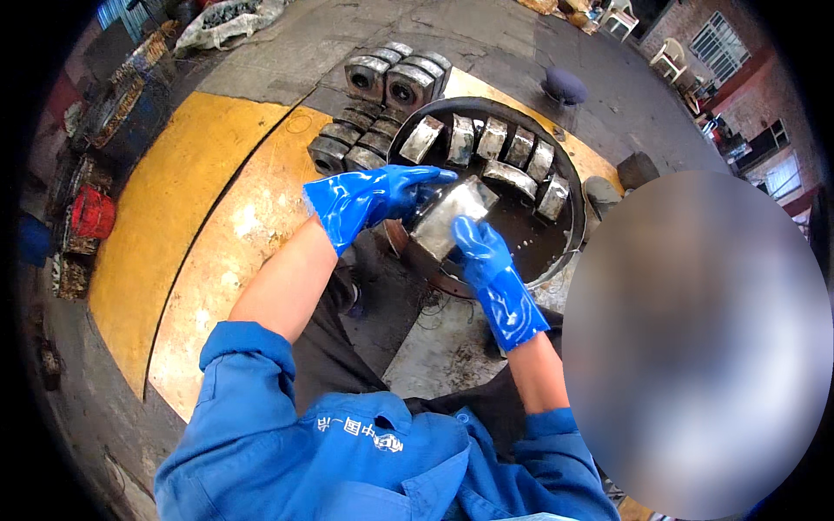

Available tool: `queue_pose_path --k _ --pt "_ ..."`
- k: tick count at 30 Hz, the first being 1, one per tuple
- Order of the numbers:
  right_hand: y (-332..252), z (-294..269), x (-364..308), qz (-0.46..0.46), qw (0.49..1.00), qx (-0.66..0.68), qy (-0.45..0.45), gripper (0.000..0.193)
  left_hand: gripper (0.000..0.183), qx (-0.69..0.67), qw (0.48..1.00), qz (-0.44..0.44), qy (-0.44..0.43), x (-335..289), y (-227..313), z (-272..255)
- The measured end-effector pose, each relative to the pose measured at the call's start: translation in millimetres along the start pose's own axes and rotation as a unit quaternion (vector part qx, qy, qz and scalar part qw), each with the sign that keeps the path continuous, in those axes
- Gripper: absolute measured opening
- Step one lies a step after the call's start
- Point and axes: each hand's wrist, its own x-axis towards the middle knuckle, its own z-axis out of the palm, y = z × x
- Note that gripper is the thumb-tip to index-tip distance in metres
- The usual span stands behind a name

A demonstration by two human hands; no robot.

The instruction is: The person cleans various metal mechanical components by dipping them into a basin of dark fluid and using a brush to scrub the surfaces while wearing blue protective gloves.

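Head view: a bare-metal block (452, 214) was found between the person's two hands, over the near-left part of a round black basin (486, 107). The right hand (483, 249), in a blue rubber glove, was partly closed on the block's right side, with digits against the bright upper face; its grip beneath was hidden. The left hand (387, 195), gloved alike, was at the block's far-left side, index finger extended and other fingers bent; whether it gripped or merely touched could not be determined.

Seven smaller curved metal blocks (492, 141) stood or lay inside the basin, mostly along its far side, with dark liquid (526, 247) around them. Left of the basin, bored metal blocks (408, 87) were grouped in rows. A yellow floor sheet (187, 174) lay farther left, near a red container (92, 211).
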Motion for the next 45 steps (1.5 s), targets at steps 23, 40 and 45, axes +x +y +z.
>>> queue_pose_path --k 23,40,45 --pt "-43.5 -15.1 -16.6 -0.093 0.987 0.0 -0.13 0.052 0.05 -0.343 0.936 -0.075 0.028 52.5 -82.3 4.4" --pt "-11.5 -55.0 -7.5 -0.111 0.991 0.044 -0.062 0.039 0.052 -0.156 0.969 -0.172 0.087 67.7 0.7 32.3" --pt "-37.5 -85.0 -38.3 -0.244 0.966 0.061 0.055 0.047 0.044 -0.09 0.984 -0.119 0.1 119.5 84.2 92.0"
